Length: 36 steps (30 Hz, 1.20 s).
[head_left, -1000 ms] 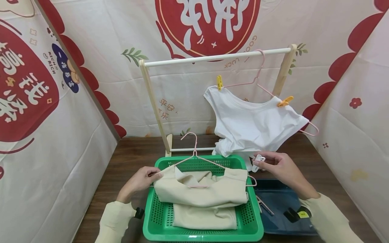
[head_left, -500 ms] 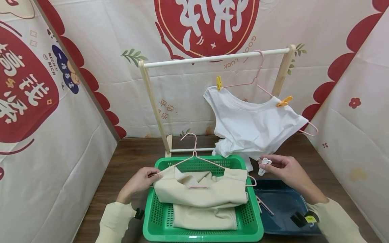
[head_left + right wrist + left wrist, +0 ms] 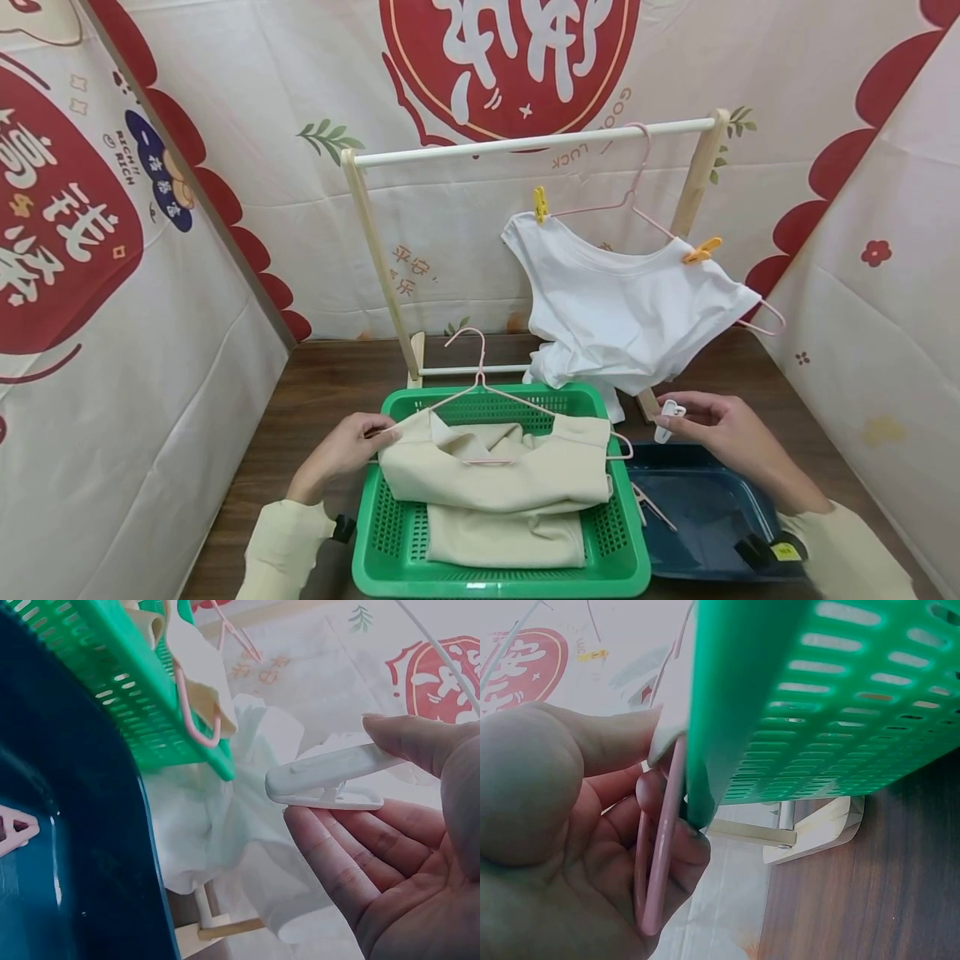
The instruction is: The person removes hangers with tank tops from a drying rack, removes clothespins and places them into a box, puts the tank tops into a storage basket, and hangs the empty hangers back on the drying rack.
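A cream sleeveless top point(image 3: 495, 487) lies folded over in the green basket point(image 3: 639, 558), its shoulders over a pink hanger point(image 3: 480, 380). My left hand point(image 3: 347, 450) grips the hanger's left end at the basket rim; in the left wrist view the fingers curl round the pink bar point(image 3: 660, 855) and the thumb presses the cloth. Right of the basket, my right hand point(image 3: 735, 429) pinches a white clothespin point(image 3: 667, 421) above the blue tray point(image 3: 693, 562). In the right wrist view, the clothespin point(image 3: 330, 772) sits between thumb and fingertips, gripping no cloth.
Behind the basket stands a rack with a white rail point(image 3: 487, 148). From it hangs a white sleeveless top point(image 3: 611, 300) on another pink hanger, with a yellow clip point(image 3: 541, 204) and an orange clip point(image 3: 702, 251) at the shoulders. A pink clothespin point(image 3: 654, 508) lies in the tray.
My right hand has drawn away to the right and slightly nearer with the white clothespin, from in front of the hanging top's hem. The left hand has stayed on the hanger's end.
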Tool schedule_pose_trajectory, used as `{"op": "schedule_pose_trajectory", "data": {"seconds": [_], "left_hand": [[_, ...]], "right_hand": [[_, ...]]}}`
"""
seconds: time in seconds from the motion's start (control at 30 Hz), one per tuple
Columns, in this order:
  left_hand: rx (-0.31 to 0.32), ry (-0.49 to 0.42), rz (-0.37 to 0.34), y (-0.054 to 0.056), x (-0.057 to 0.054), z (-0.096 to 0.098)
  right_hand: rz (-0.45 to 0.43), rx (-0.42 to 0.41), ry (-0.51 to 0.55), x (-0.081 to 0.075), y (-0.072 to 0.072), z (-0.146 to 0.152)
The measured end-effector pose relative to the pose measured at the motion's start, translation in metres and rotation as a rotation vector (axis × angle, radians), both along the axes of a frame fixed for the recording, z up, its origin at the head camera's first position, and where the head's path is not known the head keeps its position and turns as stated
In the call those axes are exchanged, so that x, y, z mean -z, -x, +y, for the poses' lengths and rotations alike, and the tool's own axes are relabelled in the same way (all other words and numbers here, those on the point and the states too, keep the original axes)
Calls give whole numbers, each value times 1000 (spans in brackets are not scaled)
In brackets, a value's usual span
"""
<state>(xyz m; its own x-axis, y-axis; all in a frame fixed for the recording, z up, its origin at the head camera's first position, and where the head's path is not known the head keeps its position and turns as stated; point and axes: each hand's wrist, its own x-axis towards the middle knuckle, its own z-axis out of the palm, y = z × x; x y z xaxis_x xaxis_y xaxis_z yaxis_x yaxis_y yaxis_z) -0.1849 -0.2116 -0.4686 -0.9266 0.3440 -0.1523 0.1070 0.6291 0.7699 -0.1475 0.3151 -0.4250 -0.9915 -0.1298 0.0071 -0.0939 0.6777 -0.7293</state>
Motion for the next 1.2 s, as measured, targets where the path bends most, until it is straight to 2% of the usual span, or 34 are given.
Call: {"op": "schedule_pose_trajectory", "data": {"seconds": [0.23, 0.7, 1.2], "left_hand": [[-3, -2, -3, 0, 1, -1], [-14, -10, -22, 0, 0, -1], [-10, -6, -20, 1, 1, -2]], "right_hand": [[-41, 3, -12, 6, -3, 7], [-60, 19, -23, 24, -13, 18], [-165, -20, -15, 37, -15, 27]]}}
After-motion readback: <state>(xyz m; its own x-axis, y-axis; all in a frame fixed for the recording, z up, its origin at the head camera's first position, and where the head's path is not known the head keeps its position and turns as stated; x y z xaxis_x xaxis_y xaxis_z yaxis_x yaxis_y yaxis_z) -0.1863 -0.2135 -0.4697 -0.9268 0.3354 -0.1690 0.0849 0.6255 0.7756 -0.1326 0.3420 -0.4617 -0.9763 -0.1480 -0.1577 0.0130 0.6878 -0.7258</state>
